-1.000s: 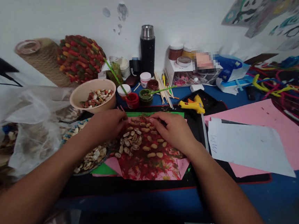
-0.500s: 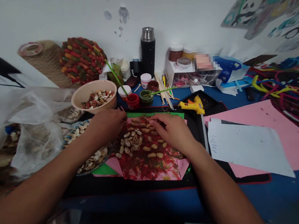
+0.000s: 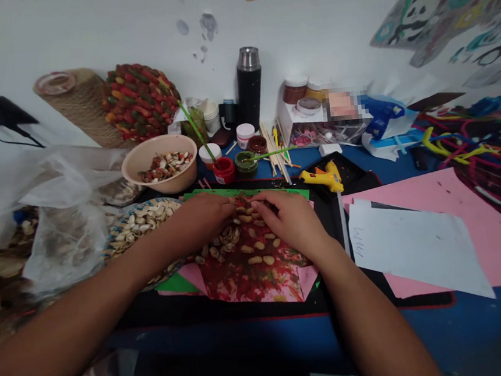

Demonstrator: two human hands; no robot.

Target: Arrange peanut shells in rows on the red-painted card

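My left hand [image 3: 207,218] is over the upper left of a paint-stained pink sheet [image 3: 250,284], fingers drawn together; what they hold, if anything, is hidden. Facing it, my right hand [image 3: 295,219] has its thumb and index finger at a peanut [image 3: 254,207] near the sheet's upper middle. Whole peanuts [image 3: 255,260] lie scattered on the sheet below the hands. A pile of split peanut shells [image 3: 226,243] is partly covered by my left hand. Under my left forearm a woven tray [image 3: 113,238] holds more pale shells.
A beige bowl [image 3: 130,175] of painted shells stands behind my left hand. Paint jars [image 3: 224,171] with green-handled brushes, sticks [image 3: 277,156] and a black flask [image 3: 249,91] are at the back. A yellow glue gun [image 3: 325,175] and white paper [image 3: 417,243] lie right; plastic bags [image 3: 65,233] left.
My left hand has moved right and slightly down, from the sheet's upper left edge to beside my right hand, now covering part of the shell pile. My right hand has barely moved.
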